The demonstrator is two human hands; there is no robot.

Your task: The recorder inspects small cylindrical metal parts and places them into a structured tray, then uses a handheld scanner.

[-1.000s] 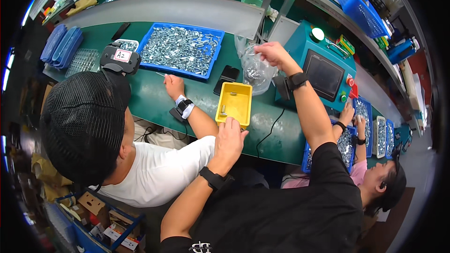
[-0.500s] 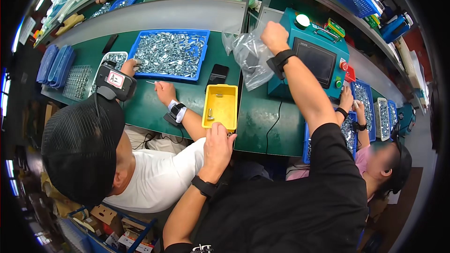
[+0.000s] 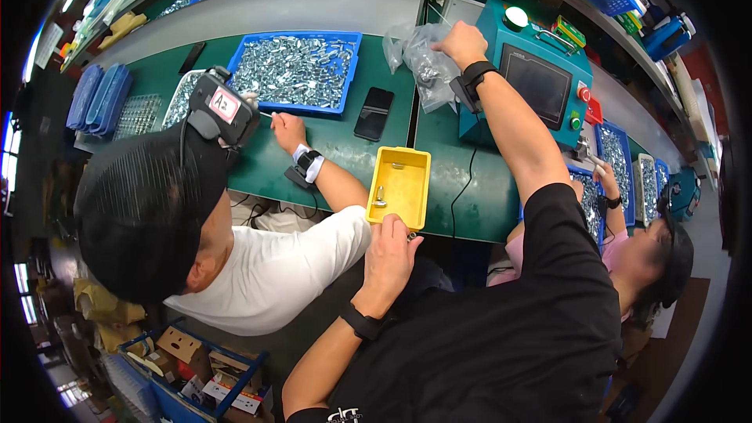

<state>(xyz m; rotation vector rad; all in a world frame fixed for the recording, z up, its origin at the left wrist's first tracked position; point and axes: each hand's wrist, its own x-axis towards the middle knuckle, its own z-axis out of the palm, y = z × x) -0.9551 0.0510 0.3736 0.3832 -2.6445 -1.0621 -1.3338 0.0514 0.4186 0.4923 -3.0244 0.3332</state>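
Observation:
My right hand [image 3: 464, 44], reaching out over the bench, pinches the upper part of a clear plastic bag [image 3: 433, 88]. The bag is crumpled, and a few grey shapes show through it. Close to my body, my left hand [image 3: 389, 261] has its fingers curled at the near end of a yellow bin [image 3: 410, 202]. A small metal part [image 3: 413, 236] shows between its thumb and fingers. Two or three shiny metal pieces [image 3: 381, 198] lie in the bin. A black phone [image 3: 374, 114] rests on the green bench to the bin's upper left.
Right of the bag stands a teal machine [image 3: 491, 23] with a dark screen. A blue tray [image 3: 356, 59] of metal parts sits at left, beside a co-worker in white [image 3: 266, 282]. Another co-worker in pink [image 3: 617, 247] works at right. A black cable [image 3: 462, 192] crosses the bench.
My view has shifted slightly. The bag is more bunched up and hangs less low below my right hand. The co-worker at right now holds up a metal piece.

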